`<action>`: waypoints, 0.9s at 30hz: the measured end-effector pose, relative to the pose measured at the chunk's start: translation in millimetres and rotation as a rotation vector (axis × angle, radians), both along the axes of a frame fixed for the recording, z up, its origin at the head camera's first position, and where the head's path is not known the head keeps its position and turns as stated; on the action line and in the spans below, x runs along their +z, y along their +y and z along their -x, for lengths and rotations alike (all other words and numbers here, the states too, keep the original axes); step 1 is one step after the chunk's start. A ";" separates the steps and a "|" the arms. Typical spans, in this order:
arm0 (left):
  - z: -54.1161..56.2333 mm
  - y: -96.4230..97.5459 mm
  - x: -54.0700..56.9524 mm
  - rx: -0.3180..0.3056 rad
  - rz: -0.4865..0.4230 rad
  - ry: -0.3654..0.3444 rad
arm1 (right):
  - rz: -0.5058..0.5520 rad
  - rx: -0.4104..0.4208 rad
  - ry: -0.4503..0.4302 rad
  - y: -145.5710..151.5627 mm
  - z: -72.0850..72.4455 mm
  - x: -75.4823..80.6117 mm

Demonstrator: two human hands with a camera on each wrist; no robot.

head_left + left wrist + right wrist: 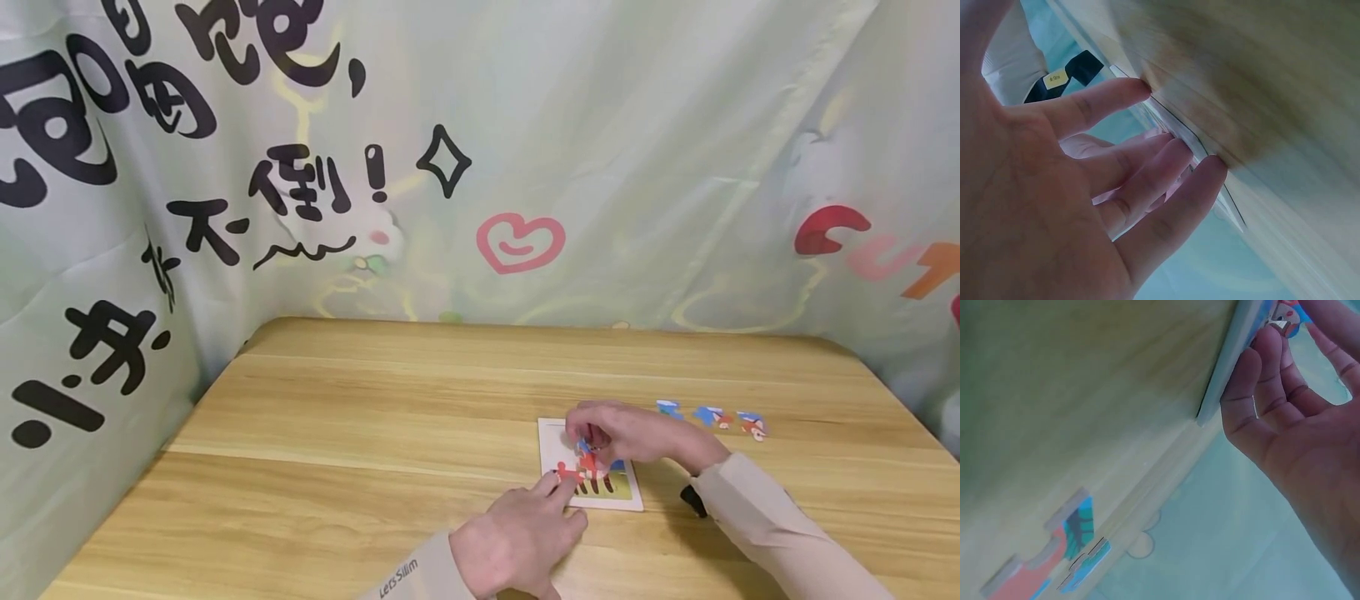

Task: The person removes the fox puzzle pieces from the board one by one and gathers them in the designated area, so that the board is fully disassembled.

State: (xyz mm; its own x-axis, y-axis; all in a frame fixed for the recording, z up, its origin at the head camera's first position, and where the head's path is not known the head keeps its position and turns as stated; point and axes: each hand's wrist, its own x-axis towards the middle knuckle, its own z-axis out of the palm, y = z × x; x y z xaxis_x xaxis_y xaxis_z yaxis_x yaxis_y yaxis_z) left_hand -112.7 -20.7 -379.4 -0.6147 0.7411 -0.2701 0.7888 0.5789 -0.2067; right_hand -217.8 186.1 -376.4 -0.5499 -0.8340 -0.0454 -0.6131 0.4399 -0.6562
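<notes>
- Puzzle piece (1286, 312): showing blue, white and red between thumb and fingers, and lying over the puzzle board, its full outline being hidden by the fingers
- Handling (judged): probably behaving as light, thin, stiff card, somewhat smooth, with the narrow tabs being the parts most at risk of bending; opposite edges are offering the best hold, keeping the underside free
- Right hand (626, 429): forming a narrow pinch, thumb facing fingertips, and holding the puzzle piece
- Puzzle board (552, 433): lying flat on the table, carrying a partly filled picture with pale bare patches, and appearing light enough to be needing a steadying touch
- Left hand (517, 533): spreading its nearly straight fingers, gripping nothing, and touching the near left part of the puzzle board
- Loose pieces (712, 416): lying in a spaced row beyond the right forearm
- Table (337, 433): supporting everything
- Printed curtain (637, 167): hanging behind
</notes>
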 end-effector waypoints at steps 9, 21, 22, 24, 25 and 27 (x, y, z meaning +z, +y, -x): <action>-0.5 -0.3 -0.2 0.021 -0.030 -0.029 | 0.077 0.015 -0.074 5.5 3.7 -1.2; -0.9 -0.3 0.2 0.018 -0.035 -0.015 | 0.082 -0.017 -0.154 10.6 7.8 0.9; -0.9 -0.3 0.3 0.017 -0.037 -0.019 | 0.082 -0.030 -0.149 11.4 7.9 2.0; -0.6 -0.3 0.6 0.018 -0.043 -0.027 | 0.083 -0.055 -0.132 13.5 8.1 4.5; -0.4 -0.3 0.7 0.019 -0.043 -0.031 | 0.086 -0.064 -0.125 14.7 8.1 5.9; -0.2 -0.2 1.0 0.019 -0.041 -0.035 | 0.091 -0.073 -0.112 17.4 8.2 8.5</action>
State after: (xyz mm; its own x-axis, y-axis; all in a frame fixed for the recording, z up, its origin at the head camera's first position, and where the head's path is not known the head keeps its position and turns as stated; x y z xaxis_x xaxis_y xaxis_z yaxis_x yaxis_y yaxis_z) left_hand -112.5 -20.9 -378.4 -0.6197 0.7399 -0.2618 0.7837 0.6015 -0.1549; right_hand -226.0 203.4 -367.9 -0.6047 -0.7957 -0.0353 -0.5029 0.4159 -0.7577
